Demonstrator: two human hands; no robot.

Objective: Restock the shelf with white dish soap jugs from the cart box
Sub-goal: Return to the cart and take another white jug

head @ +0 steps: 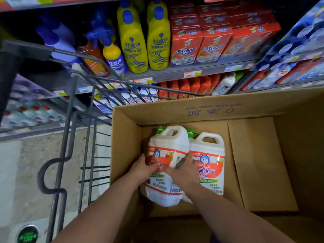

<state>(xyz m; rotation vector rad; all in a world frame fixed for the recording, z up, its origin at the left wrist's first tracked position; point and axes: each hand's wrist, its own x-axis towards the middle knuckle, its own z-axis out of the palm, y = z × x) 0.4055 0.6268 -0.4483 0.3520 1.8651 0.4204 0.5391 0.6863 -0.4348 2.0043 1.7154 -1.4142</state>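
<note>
Two white dish soap jugs with red-orange labels and green caps lie side by side in the open cardboard box. Both my hands reach into the box and clasp the left jug across its label. My left hand grips its left side, and my right hand wraps its right side, between the two jugs. The right jug lies against the first, partly covered by my right wrist. The rest of the box floor is bare cardboard.
The box sits in a grey wire cart. Behind it, store shelves hold yellow bottles, red boxes, orange bottles and white jugs lower down. Speckled floor shows at the left.
</note>
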